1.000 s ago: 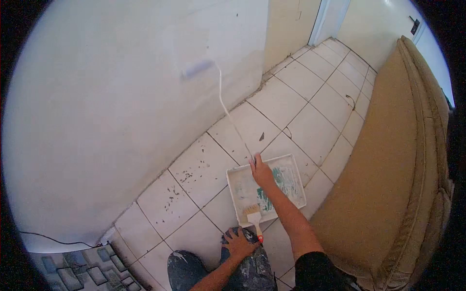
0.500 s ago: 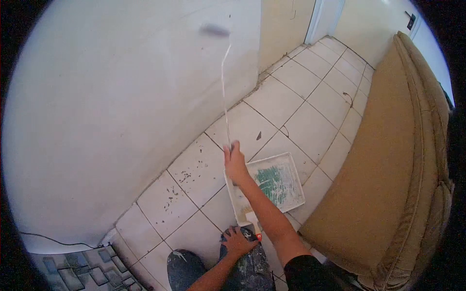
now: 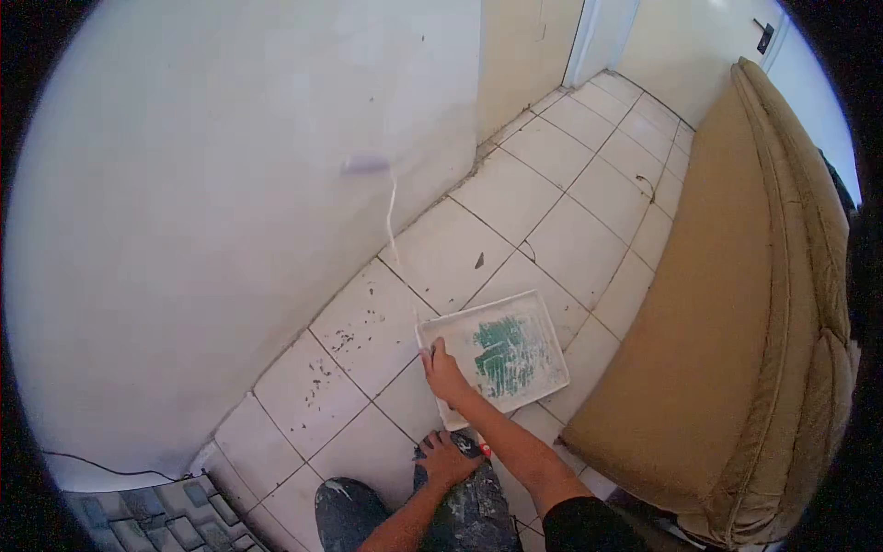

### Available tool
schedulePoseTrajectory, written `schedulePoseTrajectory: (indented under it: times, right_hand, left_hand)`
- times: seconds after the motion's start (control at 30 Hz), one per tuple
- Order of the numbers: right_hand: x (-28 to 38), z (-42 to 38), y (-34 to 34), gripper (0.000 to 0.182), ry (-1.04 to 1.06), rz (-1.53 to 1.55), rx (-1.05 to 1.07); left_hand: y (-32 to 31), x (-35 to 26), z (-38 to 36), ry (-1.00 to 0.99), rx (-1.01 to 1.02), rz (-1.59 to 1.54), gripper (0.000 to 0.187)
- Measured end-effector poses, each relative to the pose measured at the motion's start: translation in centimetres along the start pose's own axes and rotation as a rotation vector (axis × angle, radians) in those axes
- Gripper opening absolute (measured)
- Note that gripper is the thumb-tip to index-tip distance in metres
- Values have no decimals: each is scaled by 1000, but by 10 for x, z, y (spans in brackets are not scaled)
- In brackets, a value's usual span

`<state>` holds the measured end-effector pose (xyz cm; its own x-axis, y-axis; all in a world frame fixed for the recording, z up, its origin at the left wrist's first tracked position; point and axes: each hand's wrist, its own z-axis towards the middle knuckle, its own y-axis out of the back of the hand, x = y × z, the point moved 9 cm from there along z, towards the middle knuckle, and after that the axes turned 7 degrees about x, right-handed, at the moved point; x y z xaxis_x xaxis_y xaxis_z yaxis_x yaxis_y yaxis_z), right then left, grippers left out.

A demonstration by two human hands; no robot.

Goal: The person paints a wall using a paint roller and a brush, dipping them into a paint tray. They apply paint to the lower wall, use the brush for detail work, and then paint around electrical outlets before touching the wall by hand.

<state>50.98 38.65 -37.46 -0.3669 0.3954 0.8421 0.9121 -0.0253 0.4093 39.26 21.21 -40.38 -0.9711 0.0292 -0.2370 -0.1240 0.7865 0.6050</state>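
My right hand is closed around the handle of a paint roller, in front of the paint tray's left part. The long thin wire frame runs up to the roller's pale, motion-blurred sleeve, low against the white wall; whether it touches cannot be told. The white paint tray lies on the floor, its bottom streaked with white and green. Fingers spread, my left hand lies flat on my paint-stained trouser knee. Beside it shows the red end of a brush handle; the rest is mostly hidden.
On the right stands a brown sofa. Dark paint flakes dot the white floor tiles along the wall. A patterned grey mat-like surface and a black cable are at lower left.
My right hand has come down toward me, over the tray's left part. The roller sleeve has moved down the wall. My left hand stays on the knee.
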Motion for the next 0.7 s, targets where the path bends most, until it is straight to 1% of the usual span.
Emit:
schedulePoseTrajectory:
  times: [0.07, 0.13, 0.17, 0.23, 0.27, 0.33, 0.37, 0.43, 0.5, 0.53, 0.6, 0.7]
  right_hand:
    - [33, 23, 25, 37, 155, 109, -124]
    - [68, 63, 64, 40, 171, 43, -226]
    - [100, 71, 97, 38, 253, 43, -363]
    - [140, 94, 145, 34, 132, 309, -202]
    - [154, 96, 163, 33, 136, 370, -190]
    - [168, 96, 185, 32, 139, 482, -161]
    - [164, 92, 184, 34, 107, 411, -144]
    - [148, 68, 176, 39, 44, 257, -117]
    - [83, 66, 134, 43, 346, -42, -363]
    - [71, 34, 112, 47, 210, -107, -232]
    - [28, 2, 65, 47, 108, -37, -28]
    - [-4, -4, 53, 44, 34, -115, 51]
  left_hand:
    - [3, -1, -2, 25, 103, -24, 121]
    - [-1, 0, 1, 7, 84, -46, 120]
    - [-4, 2, 2, -1, 77, -56, 119]
    - [-7, 5, 4, -12, 95, -24, 119]
    - [-6, 5, 7, -21, 100, -8, 118]
    - [-6, 7, 8, -20, 70, 8, 124]
    - [-6, 7, 9, -21, 58, 13, 127]
    - [-2, 3, 5, 7, 113, 11, 123]
    - [-1, -1, 6, 18, 141, 23, 121]
    - [-4, 0, 7, 18, 142, 37, 121]
    - [1, -1, 3, 18, 148, 7, 122]
    - [7, -5, -4, 38, 156, 4, 122]
